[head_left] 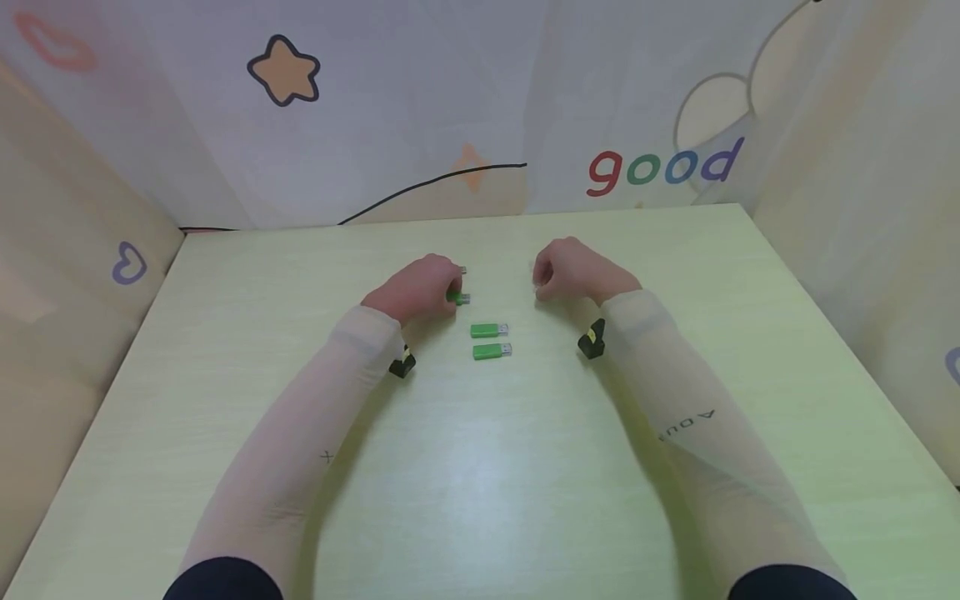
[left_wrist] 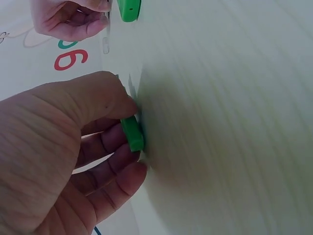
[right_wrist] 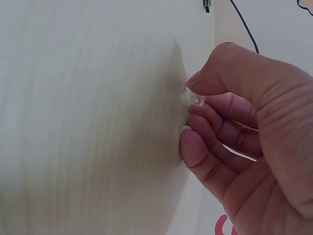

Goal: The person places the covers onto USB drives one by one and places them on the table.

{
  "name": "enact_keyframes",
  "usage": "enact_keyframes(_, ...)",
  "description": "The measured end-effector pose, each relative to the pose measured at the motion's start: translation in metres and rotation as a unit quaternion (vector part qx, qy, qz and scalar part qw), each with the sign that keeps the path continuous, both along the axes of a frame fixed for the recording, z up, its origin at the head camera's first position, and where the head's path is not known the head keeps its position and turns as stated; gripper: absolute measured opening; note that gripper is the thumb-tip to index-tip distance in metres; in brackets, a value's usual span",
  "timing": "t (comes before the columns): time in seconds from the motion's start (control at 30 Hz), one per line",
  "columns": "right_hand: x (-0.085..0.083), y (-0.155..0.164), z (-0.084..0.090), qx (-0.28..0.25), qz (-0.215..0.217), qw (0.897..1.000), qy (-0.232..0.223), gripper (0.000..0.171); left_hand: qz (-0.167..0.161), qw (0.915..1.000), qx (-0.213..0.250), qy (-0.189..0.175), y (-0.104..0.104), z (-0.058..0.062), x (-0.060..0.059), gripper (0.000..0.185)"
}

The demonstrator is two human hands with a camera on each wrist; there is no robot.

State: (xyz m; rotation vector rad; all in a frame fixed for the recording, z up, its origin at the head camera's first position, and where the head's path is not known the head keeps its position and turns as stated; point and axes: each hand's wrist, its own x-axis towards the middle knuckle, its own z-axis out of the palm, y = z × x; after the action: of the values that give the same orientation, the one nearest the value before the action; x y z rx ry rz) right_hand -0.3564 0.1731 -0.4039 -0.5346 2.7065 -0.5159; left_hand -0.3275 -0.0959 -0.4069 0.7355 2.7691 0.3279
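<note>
The table [head_left: 480,483] is the largest thing in view, pale green with a faint wood grain, walled on three sides by a printed cloth backdrop [head_left: 420,108] showing a star and the word "good". No box, tray or bowl stands on it; everything lies straight on the tabletop.

Both forearms reach forward from the near edge in pale sleeves, each with a small black camera mount at the wrist, and the two hands rest on the table well apart from each other near its middle.

The left hand [head_left: 420,287] lies knuckles up with its fingers curled. In the left wrist view the thumb and fingers [left_wrist: 122,147] pinch a green USB stick [left_wrist: 132,133] against the tabletop; in the head view its metal plug pokes out to the right of the hand.

The right hand [head_left: 573,271] is also curled, knuckles up. The right wrist view shows its thumb and forefinger pinching a small clear cap [right_wrist: 197,100] that touches the table.

Two more green USB sticks lie between the arms, just nearer the person than the hands: one [head_left: 489,331] and, just beside it, another [head_left: 492,351], parallel, metal plugs pointing right, neither touched by a hand.
</note>
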Motion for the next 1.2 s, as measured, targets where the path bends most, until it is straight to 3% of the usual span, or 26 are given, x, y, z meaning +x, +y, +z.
enact_keyframes(0.63,0.014,0.004,0.007,-0.054,0.01,0.998,0.037,0.017,0.001,0.9995,0.025,0.017,-0.012,0.013,0.014,0.017)
enact_keyframes(0.83,0.032,0.004,0.014,-0.09,0.02,0.995,0.049,0.017,-0.015,0.9979,0.059,0.021,-0.016,0.02,0.023,0.019)
enact_keyframes(1.2,0.069,0.005,0.024,-0.172,0.07,0.98,0.066,0.019,-0.061,0.9927,0.093,0.046,-0.015,0.041,0.053,0.01)
